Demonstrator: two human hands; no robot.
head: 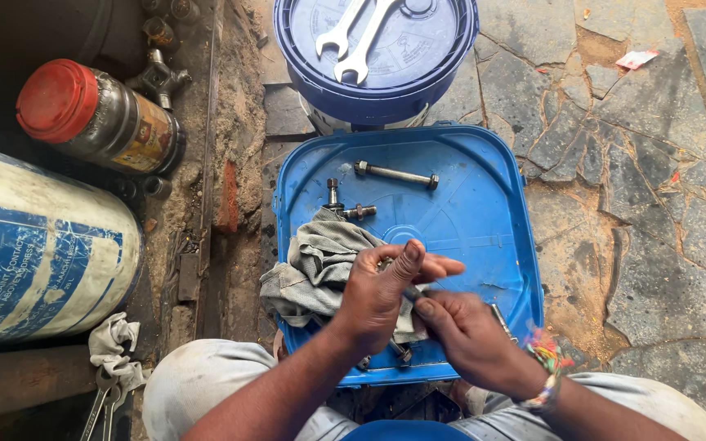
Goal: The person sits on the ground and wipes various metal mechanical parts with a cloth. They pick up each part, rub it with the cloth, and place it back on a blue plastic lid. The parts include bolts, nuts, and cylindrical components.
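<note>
Seated over a blue lid [484, 204] at centre frame, used as a tray. Left hand [382, 294] curled shut on a small metal part [411, 291] (mostly hidden), right hand [467, 335] pinching its end to steady it. Rag [316, 265] underneath, catching grime. Long bolt [395, 174] parked above; spanners [353, 37] upper centre.

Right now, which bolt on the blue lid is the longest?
The long bolt lying alone near the blue lid's far edge; the two short bolts sit beside the rag.
</note>
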